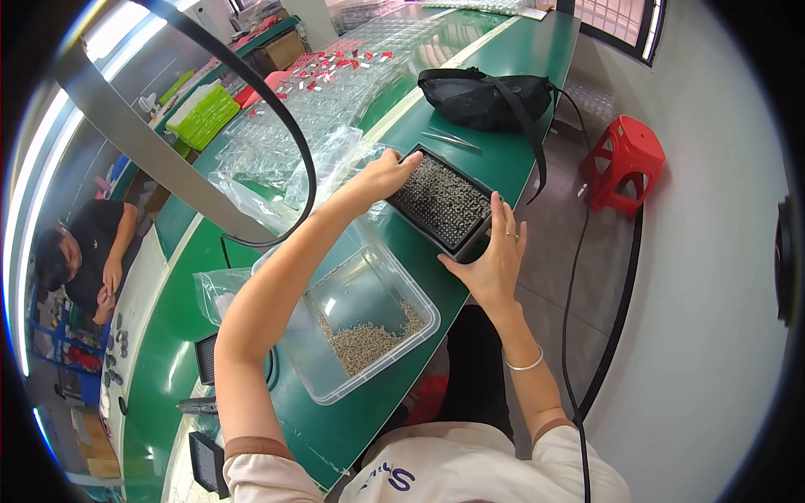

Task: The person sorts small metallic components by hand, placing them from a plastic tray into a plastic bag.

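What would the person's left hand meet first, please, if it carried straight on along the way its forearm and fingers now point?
The left hand already grips the black tray's far corner. Straight on, it would probably meet the tweezers first, then the black bag, though depth is unclear here.

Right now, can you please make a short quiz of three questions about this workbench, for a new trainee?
1. True or false: both hands hold the black tray.
2. What lies in the clear tub?
A. red caps
B. small grey pellets
C. water
3. Fill in: beyond the tray, beside the tweezers, lies a black ____.

Key
1. True: the left hand grips the far end, the right hand the near end.
2. B: the pellets lie heaped in the near corner.
3. bag.
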Available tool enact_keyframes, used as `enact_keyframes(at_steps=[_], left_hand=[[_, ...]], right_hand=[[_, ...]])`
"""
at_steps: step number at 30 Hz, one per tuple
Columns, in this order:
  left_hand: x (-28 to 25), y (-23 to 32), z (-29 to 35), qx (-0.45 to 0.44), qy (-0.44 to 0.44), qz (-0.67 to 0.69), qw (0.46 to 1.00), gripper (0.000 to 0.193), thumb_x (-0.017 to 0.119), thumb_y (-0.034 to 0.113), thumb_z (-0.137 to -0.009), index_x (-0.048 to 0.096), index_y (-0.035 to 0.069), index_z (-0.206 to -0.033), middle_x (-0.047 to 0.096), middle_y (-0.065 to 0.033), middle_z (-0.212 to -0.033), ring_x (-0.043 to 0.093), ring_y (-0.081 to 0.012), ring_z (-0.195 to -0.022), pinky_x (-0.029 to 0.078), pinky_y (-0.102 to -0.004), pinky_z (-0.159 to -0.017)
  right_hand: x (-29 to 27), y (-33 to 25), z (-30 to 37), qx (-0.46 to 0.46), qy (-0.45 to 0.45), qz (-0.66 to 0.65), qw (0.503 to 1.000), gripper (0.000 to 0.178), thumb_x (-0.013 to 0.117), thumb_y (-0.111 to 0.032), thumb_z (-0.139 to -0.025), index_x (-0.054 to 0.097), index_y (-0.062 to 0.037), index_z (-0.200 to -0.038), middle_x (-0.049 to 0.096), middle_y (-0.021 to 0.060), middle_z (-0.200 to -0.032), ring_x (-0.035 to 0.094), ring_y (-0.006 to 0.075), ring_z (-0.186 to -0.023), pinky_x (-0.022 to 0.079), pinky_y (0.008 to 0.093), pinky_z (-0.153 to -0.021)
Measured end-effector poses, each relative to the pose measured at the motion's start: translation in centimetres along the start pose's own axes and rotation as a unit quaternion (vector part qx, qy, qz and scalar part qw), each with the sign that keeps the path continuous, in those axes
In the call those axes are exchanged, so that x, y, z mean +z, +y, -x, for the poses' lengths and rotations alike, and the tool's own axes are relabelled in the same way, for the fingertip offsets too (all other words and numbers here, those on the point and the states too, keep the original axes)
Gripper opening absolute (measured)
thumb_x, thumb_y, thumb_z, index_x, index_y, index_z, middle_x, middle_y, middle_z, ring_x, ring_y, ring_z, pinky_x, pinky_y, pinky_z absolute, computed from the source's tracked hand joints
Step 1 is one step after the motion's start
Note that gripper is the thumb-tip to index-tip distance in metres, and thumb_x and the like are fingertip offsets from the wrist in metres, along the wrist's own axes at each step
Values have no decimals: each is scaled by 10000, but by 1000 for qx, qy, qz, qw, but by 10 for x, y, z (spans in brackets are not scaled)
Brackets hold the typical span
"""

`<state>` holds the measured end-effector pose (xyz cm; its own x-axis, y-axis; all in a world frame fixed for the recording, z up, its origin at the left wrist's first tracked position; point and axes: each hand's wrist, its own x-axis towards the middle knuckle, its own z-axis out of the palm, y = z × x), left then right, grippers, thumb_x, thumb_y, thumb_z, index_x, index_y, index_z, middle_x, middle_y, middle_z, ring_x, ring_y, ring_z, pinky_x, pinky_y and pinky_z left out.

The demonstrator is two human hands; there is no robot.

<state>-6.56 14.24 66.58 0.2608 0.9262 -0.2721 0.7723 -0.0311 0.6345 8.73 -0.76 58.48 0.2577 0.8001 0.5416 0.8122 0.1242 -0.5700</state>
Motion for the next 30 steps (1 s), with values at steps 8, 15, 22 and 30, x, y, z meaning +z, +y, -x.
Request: enact_keyframes(at_steps=[8,15,22,30], left_hand=[[-1,2,3,7,50,18,999,617,413,530,-903,462,-2,-1213,536,-192,-1176,506,-265,-1097,361,-362,-939],[-3,8,11,-5,25,6,1000,664,392,578,-887,451,15,-1234,488,-200,-1245,451,-273,-1172,338,-383,-963],[-3,6,12,-20,-4,-1,1000,727,392,611,-867,386,36,-1311,444,-200,-1298,412,-294,-1217,313,-406,-994],[-1,6,14,-26,-23,-30,999,737,403,610,-864,369,34,-1322,429,-207,-1315,400,-303,-1240,314,-403,-1006]], right_hand=[[13,10,3,-39,36,-16,998,1164,853,-325,-505,170,-79,-1415,368,161,-1347,351,298,-1263,153,520,-1069],[-9,-5,-3,-25,17,-20,999,1163,853,-324,-497,180,-92,-1417,391,155,-1324,398,298,-1223,178,541,-1051],[-8,-4,-3,-24,2,-6,1000,1180,856,-335,-489,172,-96,-1422,418,145,-1298,482,295,-1138,222,540,-1034],[-7,1,-2,-7,-5,-35,999,1177,862,-336,-477,198,-72,-1412,487,145,-1226,530,281,-1081,289,467,-1031]])
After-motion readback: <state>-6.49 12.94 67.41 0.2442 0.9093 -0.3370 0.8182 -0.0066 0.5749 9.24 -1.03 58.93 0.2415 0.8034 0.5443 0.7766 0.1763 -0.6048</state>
